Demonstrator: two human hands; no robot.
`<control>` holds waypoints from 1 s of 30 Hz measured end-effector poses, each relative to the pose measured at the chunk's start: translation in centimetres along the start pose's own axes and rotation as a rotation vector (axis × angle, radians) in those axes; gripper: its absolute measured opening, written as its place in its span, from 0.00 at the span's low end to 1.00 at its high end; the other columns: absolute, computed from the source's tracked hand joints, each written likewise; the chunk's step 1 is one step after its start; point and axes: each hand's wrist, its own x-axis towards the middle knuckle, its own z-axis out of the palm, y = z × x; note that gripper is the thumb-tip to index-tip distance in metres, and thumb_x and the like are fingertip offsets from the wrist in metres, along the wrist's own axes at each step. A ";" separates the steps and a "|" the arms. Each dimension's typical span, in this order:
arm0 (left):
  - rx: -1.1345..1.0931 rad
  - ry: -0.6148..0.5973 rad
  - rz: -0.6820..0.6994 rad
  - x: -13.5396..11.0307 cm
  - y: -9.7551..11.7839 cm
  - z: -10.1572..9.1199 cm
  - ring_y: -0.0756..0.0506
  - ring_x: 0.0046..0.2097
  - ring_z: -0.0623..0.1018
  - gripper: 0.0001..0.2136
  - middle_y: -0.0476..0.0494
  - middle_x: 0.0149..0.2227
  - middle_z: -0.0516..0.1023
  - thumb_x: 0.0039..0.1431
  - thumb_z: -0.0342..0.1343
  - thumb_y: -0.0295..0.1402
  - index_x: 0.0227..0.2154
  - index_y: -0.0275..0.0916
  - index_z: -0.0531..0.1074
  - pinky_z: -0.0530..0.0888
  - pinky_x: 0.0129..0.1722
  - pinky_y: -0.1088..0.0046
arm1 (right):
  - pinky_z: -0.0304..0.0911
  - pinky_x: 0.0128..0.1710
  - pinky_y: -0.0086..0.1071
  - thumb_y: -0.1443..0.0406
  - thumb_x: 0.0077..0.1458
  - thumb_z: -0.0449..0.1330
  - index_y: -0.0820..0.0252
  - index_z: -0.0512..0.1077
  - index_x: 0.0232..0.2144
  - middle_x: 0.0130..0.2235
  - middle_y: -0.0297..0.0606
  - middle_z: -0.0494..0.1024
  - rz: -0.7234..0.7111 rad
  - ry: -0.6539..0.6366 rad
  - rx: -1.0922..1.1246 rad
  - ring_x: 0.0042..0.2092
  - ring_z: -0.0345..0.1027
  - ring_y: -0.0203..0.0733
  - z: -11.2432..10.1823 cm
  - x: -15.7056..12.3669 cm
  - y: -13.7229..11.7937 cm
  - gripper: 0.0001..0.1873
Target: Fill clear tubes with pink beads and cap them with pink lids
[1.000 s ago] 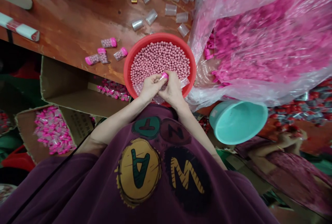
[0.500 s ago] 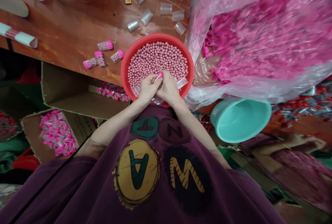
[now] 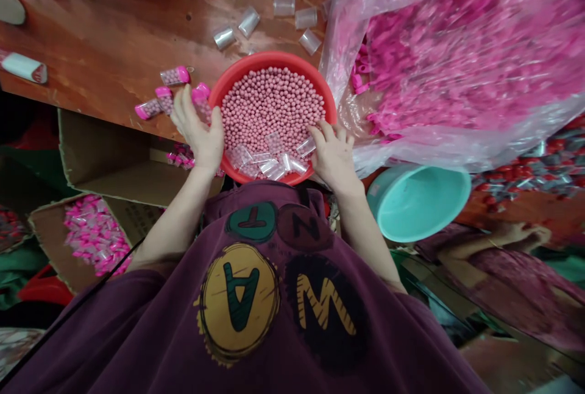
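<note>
A red bowl [image 3: 228, 86] full of small pink balls sits at the table's near edge, with several clear empty tubes [image 3: 267, 162] lying in its near side. My left hand [image 3: 197, 128] is beside the bowl's left rim, fingers stretched out, and a filled pink-capped tube [image 3: 201, 100] lies right at its fingers. Three more filled capped tubes [image 3: 161, 91] lie on the table just left of it. My right hand [image 3: 333, 153] rests with fingers spread at the bowl's right rim, its fingertips touching a clear tube [image 3: 305, 147].
Empty clear tubes [image 3: 249, 19] are scattered behind the bowl. A large clear bag of pink caps [image 3: 457, 59] fills the right. A teal bowl [image 3: 418, 202] sits below it. Cardboard boxes of finished tubes [image 3: 94, 232] stand under the table at left. Another person's hand [image 3: 516, 235] is at right.
My hands were together over the bowl's near side, closing a pink cap on a tube. They have parted: the left moved left with the capped tube, the right moved to the right rim.
</note>
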 end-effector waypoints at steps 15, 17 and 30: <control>0.502 -0.816 0.461 -4.2 5.3 4.3 0.33 0.55 0.76 0.17 0.28 0.51 0.82 0.74 0.47 0.25 0.56 0.30 0.78 0.72 0.59 0.52 | 0.69 0.60 0.58 0.64 0.71 0.58 0.67 0.75 0.60 0.55 0.57 0.77 -0.121 -0.122 0.165 0.57 0.69 0.64 3.1 1.3 -2.8 0.20; 0.521 -0.822 0.507 -4.3 4.8 2.9 0.34 0.53 0.77 0.16 0.29 0.51 0.82 0.76 0.48 0.28 0.56 0.31 0.78 0.73 0.57 0.54 | 0.71 0.60 0.55 0.63 0.72 0.59 0.66 0.75 0.60 0.53 0.56 0.78 -0.124 -0.166 0.284 0.55 0.71 0.60 3.3 1.1 -2.9 0.19; 0.343 -0.870 0.390 -4.8 4.4 1.0 0.36 0.53 0.77 0.12 0.33 0.49 0.81 0.76 0.52 0.33 0.54 0.36 0.76 0.74 0.57 0.55 | 0.71 0.35 0.35 0.54 0.59 0.68 0.59 0.81 0.51 0.38 0.37 0.84 0.161 -0.159 0.916 0.34 0.71 0.40 4.2 0.9 -2.2 0.22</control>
